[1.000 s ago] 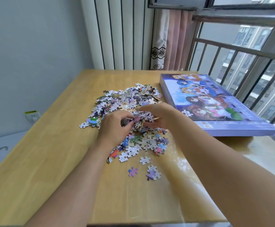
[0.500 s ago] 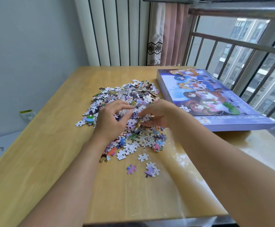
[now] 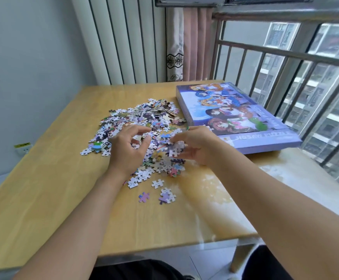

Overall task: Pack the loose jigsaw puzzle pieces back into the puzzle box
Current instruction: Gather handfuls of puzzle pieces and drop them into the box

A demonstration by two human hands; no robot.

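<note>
wood worktop [image 3: 49,190]: pale yellow-brown, smooth with a slight sheen, glare patches toward the window side; it carries everything else.
cardboard puzzle box [image 3: 233,116]: flat, purple-blue rectangle with a glossy printed cartoon picture, lying closed with its lid on, at the worktop's right edge; its long axis runs from the far middle toward the near right.
puzzle pieces [image 3: 144,120]: thin die-cut card, knobbed outlines, printed faces mixed with white backs; a loose heap in the middle of the worktop, just left of the box, with a few strays [image 3: 164,196] lying nearer the person.
key relation: the box lies to the right of both hands and of the heap; the right hand is the nearer one to it, close beside the box's near-left corner. judged from this, the lid must come off before any handful can go in.
left hand [image 3: 127,151]: over the heap's middle, fingers and thumb curled in a half-open claw; whether anything is caught in that grip i cannot tell.
right hand [image 3: 194,146]: at the heap's right side, fingers curled round a small clump of pieces, mostly white backs showing.
step in hand: gathering pieces; almost none packed, by the look of it.
</note>
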